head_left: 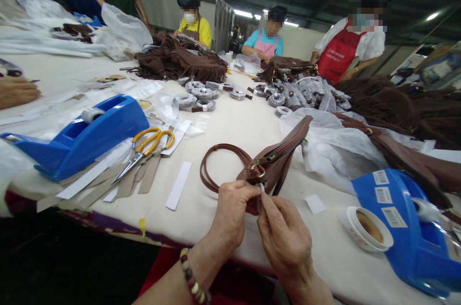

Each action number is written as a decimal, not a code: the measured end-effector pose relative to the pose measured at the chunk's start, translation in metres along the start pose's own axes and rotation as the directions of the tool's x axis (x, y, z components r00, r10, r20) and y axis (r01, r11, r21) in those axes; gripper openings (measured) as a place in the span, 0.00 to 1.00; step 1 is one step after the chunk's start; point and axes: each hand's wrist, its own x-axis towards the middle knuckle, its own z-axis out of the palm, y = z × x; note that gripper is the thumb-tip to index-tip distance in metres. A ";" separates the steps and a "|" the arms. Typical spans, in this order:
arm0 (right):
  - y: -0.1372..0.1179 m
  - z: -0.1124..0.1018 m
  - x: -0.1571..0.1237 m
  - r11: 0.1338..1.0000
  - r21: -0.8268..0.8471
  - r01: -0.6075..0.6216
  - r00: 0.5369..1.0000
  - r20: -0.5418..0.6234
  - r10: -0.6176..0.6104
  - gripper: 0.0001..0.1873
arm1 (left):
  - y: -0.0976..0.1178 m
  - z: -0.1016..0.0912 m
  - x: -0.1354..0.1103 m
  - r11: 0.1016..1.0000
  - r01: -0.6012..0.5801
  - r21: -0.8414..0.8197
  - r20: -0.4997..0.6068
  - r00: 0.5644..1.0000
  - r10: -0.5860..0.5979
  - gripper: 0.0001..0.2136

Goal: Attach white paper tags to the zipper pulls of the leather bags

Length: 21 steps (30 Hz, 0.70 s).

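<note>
A brown leather handbag (283, 163) with a zipper and metal ring lies tilted at the table's front edge. Its thin brown strap (225, 147) loops out to the left. My left hand (230, 211) pinches the bag's end near the ring, thumb and finger closed. Close against it, my right hand (286, 228) is closed on a small white strip (261, 190) at the same spot. How the strip is fastened is hidden by my fingers. A beaded bracelet circles my left wrist.
Left are a blue tape dispenser (97, 134), yellow-handled scissors (153, 140) and paper strips (179, 185). Right are another blue dispenser (399, 228) and a small round tub (365, 228). Wrapped straps (203, 93) and fringed brown bags (180, 57) lie beyond. Several people work around the table.
</note>
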 end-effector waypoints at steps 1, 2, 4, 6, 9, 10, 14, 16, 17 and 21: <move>0.000 -0.001 0.000 1.000 0.000 0.005 1.000 0.007 -0.005 0.16 | 0.000 0.000 0.000 1.000 -0.002 0.009 -0.002 1.000 0.002 0.07; 0.000 -0.001 0.000 1.000 -0.007 0.008 1.000 0.012 -0.007 0.16 | 0.000 0.000 -0.001 1.000 -0.008 0.019 -0.003 1.000 0.008 0.07; -0.001 -0.002 0.001 0.999 -0.044 0.015 1.000 0.022 -0.014 0.15 | 0.000 0.000 -0.002 0.998 -0.034 0.044 0.000 0.999 0.034 0.07; -0.004 -0.004 0.002 0.994 -0.106 0.025 0.999 0.031 -0.022 0.14 | 0.001 -0.001 -0.005 0.995 -0.071 0.072 0.015 0.997 0.071 0.08; -0.012 -0.006 0.005 0.983 -0.181 0.013 0.999 0.041 -0.006 0.11 | 0.001 -0.003 -0.009 0.988 -0.109 0.110 0.043 0.994 0.104 0.07; -0.015 -0.007 0.007 0.981 -0.196 0.001 0.999 0.050 0.008 0.10 | 0.001 -0.003 -0.009 0.987 -0.111 0.119 0.048 0.993 0.106 0.06; -0.023 -0.008 0.012 0.976 -0.216 -0.024 0.993 0.108 0.049 0.12 | 0.001 -0.001 -0.008 0.987 -0.093 0.133 0.025 0.996 0.090 0.07; -0.025 -0.006 0.011 0.976 -0.218 -0.018 0.994 0.106 0.042 0.13 | 0.001 0.000 -0.007 0.987 -0.079 0.142 0.010 0.997 0.078 0.08; -0.025 -0.004 0.010 0.975 -0.222 -0.011 0.995 0.096 0.033 0.12 | 0.001 0.000 -0.007 0.986 -0.073 0.148 0.008 0.997 0.073 0.07; -0.023 -0.001 -0.002 0.977 -0.213 0.027 0.999 0.048 -0.017 0.11 | 0.002 0.000 -0.006 0.984 -0.068 0.165 0.028 0.998 0.064 0.07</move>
